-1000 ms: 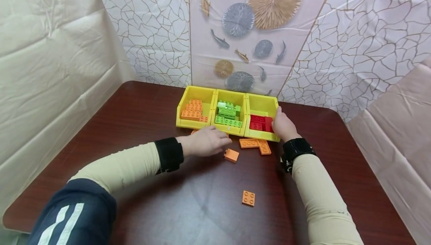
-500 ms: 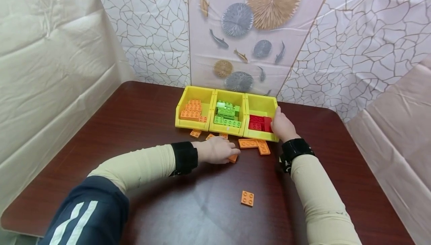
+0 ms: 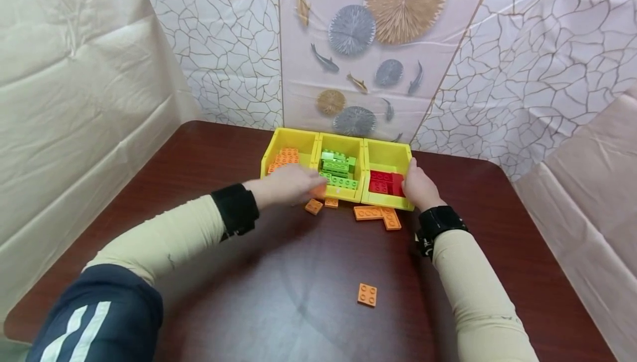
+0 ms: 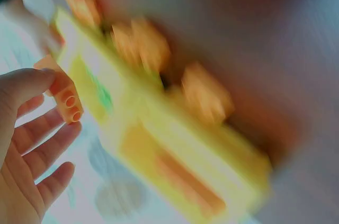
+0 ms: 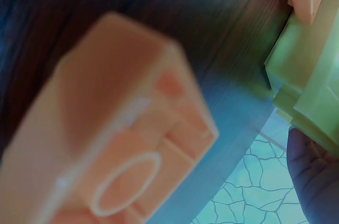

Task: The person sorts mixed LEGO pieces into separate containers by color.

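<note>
My left hand is over the front of the left yellow bin. Its thumb and fingers pinch an orange toy building brick, blurred in the head view. Orange bricks inside that bin are partly hidden by the hand. On the far side of the row, my right hand grips the side wall of the right yellow bin, which holds red bricks; some of its fingers are hidden. Green bricks lie in the middle yellow bin.
Loose orange bricks lie before the left and middle bins. Two flat orange bricks touch in front of the right bin. A square orange brick lies nearer on the dark table. Patterned cloth hangs behind.
My left hand moved right to the orange brick on the table, picked it up and carried it left and up to the left bin. My right hand has stayed in place.
</note>
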Motion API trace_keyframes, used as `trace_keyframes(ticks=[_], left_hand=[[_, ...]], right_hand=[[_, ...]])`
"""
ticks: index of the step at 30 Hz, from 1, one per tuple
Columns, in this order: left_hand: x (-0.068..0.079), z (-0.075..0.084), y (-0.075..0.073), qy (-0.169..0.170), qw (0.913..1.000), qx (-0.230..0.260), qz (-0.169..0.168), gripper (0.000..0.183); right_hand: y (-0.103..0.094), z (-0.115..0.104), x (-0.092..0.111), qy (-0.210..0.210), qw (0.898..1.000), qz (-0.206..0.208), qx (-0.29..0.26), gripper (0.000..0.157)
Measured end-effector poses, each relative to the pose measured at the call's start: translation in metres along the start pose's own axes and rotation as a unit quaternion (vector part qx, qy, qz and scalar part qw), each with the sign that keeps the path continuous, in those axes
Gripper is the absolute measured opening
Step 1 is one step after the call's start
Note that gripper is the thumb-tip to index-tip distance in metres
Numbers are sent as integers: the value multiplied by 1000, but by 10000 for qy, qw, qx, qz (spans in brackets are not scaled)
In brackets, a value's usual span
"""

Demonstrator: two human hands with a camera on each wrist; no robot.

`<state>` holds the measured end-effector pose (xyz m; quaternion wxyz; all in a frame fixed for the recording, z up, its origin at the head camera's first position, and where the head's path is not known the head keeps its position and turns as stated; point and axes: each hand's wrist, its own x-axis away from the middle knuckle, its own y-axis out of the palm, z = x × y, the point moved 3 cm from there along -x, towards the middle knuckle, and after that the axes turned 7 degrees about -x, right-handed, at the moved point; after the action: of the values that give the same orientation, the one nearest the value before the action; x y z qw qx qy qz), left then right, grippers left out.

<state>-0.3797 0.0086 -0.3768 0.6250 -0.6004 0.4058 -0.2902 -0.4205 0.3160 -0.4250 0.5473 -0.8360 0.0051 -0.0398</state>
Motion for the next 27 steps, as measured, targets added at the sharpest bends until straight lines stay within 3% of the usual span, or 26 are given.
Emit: trace_keyframes(ticks=[2,3,4,7,10,18,27], left_hand=[[3,-26,-7,-303,9991,-60,274,13],[4,-38,-8,-327,9974,-470,427,16],[5,-51,-8,-583,9955,-627,410,17],[6,-83,1,-1342,9868,-909,49,20],[5,-101,13,-1775,9787,-930,-459,20],[1,-113,27,-2171,9662,-888,-1066,31],[1,-115,21,-2350,9626,-573,-1220,39]], right_hand=[[-2,1,0,-29,10000,46,45,70],[-2,2,1,-31,10000,49,65,70],[-2,3,1,-24,10000,48,59,70],[1,5,1,11,10000,-20,65,70],[5,5,1,66,9999,-93,26,71],[8,3,0,-2,10000,16,-31,71],[1,3,0,11,10000,64,-56,70]])
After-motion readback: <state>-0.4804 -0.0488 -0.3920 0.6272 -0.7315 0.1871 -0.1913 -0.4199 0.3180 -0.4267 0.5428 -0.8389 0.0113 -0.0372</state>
